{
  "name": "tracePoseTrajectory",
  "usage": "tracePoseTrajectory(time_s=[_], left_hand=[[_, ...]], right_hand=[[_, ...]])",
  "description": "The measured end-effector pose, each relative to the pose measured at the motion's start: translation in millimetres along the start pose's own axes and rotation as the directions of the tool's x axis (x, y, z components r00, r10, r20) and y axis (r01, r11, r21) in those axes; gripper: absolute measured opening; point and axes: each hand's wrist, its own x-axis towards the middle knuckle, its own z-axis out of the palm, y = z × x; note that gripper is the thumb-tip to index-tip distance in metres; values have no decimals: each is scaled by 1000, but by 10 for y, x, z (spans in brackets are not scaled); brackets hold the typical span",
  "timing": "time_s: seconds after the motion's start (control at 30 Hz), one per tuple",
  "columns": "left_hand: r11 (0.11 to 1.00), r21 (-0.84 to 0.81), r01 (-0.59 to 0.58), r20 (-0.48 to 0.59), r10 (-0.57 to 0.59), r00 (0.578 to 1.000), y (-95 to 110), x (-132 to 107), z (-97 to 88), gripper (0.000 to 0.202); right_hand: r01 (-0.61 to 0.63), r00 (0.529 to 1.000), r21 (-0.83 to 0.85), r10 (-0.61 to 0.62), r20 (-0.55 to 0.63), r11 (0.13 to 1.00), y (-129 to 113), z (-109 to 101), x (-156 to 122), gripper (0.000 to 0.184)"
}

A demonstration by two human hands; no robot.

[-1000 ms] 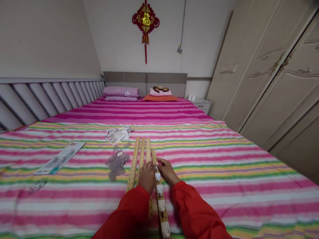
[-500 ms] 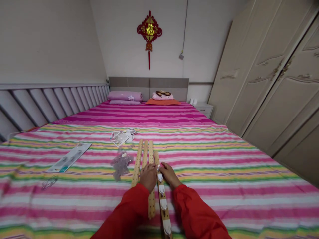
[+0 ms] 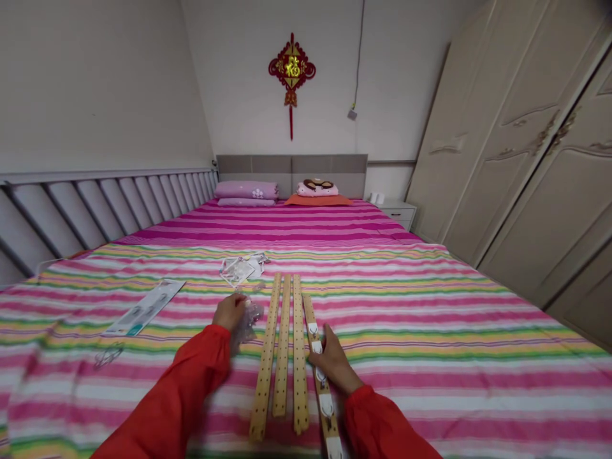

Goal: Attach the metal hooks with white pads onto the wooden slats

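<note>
My left hand (image 3: 229, 311) is at a pile of clear plastic packaging (image 3: 248, 324). Its fingers are pinched together beside a small whitish piece, and what they hold is too small to make out. Over on the right, my right hand (image 3: 333, 360) grips a wooden strip (image 3: 310, 312) fitted with a row of several white hooks (image 3: 326, 404). The thumb lies across the strip and the fingers are along its right side. Left of it, three perforated wooden strips (image 3: 282, 357) lie side by side, touching neither hand.
Crumpled packaging (image 3: 243, 268) lies beyond the plastic pile. A long blister card (image 3: 146, 309) and thin wire-like loops (image 3: 109, 354) are at left on the striped bedspread (image 3: 406, 389). A railing (image 3: 119, 201) borders the left side; wardrobes (image 3: 507, 166) stand on the right.
My left hand has left the hook strip and moved left to the plastic pile. My right hand has slid slightly nearer along the strip. The view has shifted a little.
</note>
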Motion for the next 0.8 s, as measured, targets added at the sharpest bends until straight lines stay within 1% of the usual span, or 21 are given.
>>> tracePoseTrajectory(time_s=[0.1,0.2,0.27,0.4,0.5,0.6,0.7,0.8], left_hand=[[983,184,2,30,-8,1000,-79,172,-68,10],[957,290,26,45,-40,998,-116,321,-78,13],[930,365,45,51,-68,996,-121,402,-61,18],[889,452,74,39,-103,994,-111,497,-11,24],[885,459,79,32,-106,994,-104,506,-8,27],[903,422,85,13,-100,995,-88,482,-64,27],[938,331,100,-19,-100,995,-38,432,-168,26],[978,179,108,-2,-109,994,30,333,-267,24]], right_hand=[[9,998,-105,-15,-59,994,-3,1,-74,60],[-17,994,-183,-3,-109,983,-44,-6,-170,50],[-31,993,-216,4,-122,976,-94,-12,-229,45],[-65,983,-255,18,-184,965,-169,-18,-279,48],[-67,986,-224,30,-164,972,-151,-13,-265,51],[-87,985,-180,58,-161,980,-77,-7,-239,61],[-87,984,-143,63,-168,986,27,-13,-215,73],[-50,987,-105,33,-155,993,148,-32,-189,72]])
